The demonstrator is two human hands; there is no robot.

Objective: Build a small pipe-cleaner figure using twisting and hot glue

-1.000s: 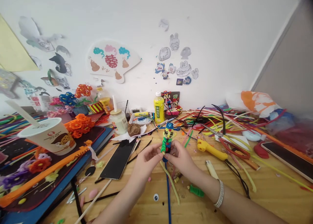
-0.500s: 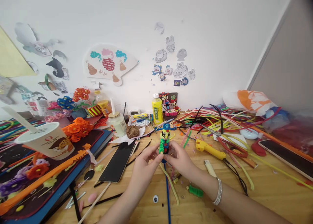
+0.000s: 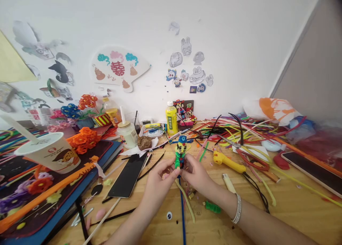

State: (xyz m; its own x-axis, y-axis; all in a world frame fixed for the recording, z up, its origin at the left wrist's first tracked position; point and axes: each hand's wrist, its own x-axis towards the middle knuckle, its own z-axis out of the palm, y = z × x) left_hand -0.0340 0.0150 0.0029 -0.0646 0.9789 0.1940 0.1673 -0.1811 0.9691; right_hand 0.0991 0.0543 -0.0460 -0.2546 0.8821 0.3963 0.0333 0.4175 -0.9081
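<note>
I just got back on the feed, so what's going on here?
A person's left hand and right hand hold a small blue-hatted figure upright over the table. Below it, a blue strip runs toward the person. A yellow glue gun lies to the right and a dark phone to the left, neither being touched.

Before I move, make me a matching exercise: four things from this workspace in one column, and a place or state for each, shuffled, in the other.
Things
1. small figure
2. glue gun
3. googly eye
4. drink cup

Places and states
A. lying on the tabletop, closer to the camera than either hand
B. at the left, with a pale straw slanting out of it
C. held between the left hand and the right hand
D. yellow, to the right of the right hand

Pairs: 1-C, 2-D, 3-A, 4-B
</note>
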